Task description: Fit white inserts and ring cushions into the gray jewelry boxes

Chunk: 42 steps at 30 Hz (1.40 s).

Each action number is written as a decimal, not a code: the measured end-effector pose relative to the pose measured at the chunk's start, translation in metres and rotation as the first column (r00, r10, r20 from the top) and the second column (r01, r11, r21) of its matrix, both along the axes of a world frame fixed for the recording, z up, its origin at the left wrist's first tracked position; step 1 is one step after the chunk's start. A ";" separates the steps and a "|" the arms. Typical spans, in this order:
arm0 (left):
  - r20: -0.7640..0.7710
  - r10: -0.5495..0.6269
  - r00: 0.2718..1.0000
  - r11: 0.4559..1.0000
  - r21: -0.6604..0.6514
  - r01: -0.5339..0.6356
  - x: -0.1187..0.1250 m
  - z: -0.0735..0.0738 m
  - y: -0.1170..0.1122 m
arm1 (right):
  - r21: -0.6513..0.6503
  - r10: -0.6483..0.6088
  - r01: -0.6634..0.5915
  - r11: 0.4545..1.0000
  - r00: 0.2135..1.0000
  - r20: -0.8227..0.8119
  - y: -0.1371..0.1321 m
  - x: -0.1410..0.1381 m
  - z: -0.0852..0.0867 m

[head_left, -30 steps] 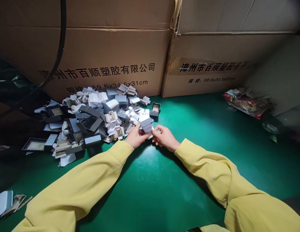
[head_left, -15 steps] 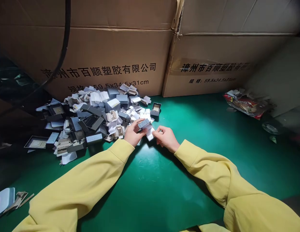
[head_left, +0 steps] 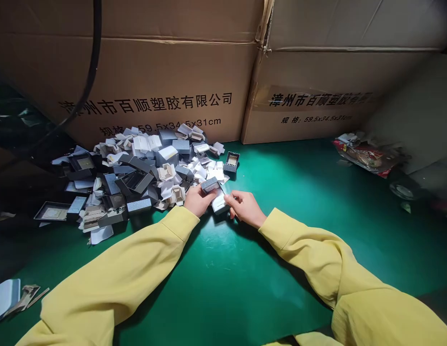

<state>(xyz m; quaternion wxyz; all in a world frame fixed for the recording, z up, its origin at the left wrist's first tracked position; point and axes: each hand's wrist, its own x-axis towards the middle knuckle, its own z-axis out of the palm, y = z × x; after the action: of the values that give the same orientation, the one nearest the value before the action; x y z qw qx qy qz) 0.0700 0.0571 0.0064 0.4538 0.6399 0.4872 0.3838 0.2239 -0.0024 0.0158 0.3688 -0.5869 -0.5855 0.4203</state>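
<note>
A small grey box [head_left: 210, 184] with a pale inside is held open above the green table. My left hand [head_left: 197, 200] is closed around its grey part, thumb lying across the front. The white part [head_left: 219, 203] of the box tilts down toward me. My right hand [head_left: 245, 207] pinches that part at its right edge with thumb and forefinger. Just behind my hands, a small open dark box [head_left: 231, 162] stands on the table. To the left is a heap of grey boxes and folded white card pieces [head_left: 169, 172].
Two large printed cartons [head_left: 165, 72] stand along the back of the green table [head_left: 216, 283]. A clear and red plastic package [head_left: 367, 156] lies at the right. A black cable [head_left: 95, 53] hangs at upper left. A white object [head_left: 5, 298] sits at the lower left edge.
The small box has turned in my hands and sits slightly lower, its white part now facing me more. My right hand has shifted a little left. The heap is unchanged.
</note>
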 end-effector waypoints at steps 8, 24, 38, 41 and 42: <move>0.073 -0.277 0.958 0.961 -0.003 0.278 -0.002 -0.001 0.000 | 0.325 -0.136 0.099 0.941 0.986 0.096 0.003 0.005 0.001; 0.233 -0.493 0.838 0.835 -0.142 0.531 -0.011 -0.001 0.001 | 0.280 -0.147 0.108 0.954 0.982 0.121 0.009 0.010 -0.005; 0.260 -0.460 0.849 0.885 0.054 0.462 -0.012 -0.007 0.006 | 0.318 -0.170 0.159 0.935 0.985 0.006 0.019 0.017 0.000; 0.137 -0.458 0.878 0.884 0.173 0.434 -0.012 -0.008 0.002 | 0.255 -0.044 0.036 0.966 0.999 0.027 0.018 0.015 0.002; 0.080 -0.463 0.883 0.875 0.204 0.440 -0.012 -0.008 -0.001 | 0.246 0.009 -0.014 0.969 1.000 0.023 0.017 0.014 0.003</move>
<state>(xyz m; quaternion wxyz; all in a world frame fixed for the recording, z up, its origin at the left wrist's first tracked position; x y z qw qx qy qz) 0.0581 0.0560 -0.0014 0.5010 0.7487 0.2578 0.3493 0.2382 0.0149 0.0184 0.4299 -0.5379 -0.6404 0.3402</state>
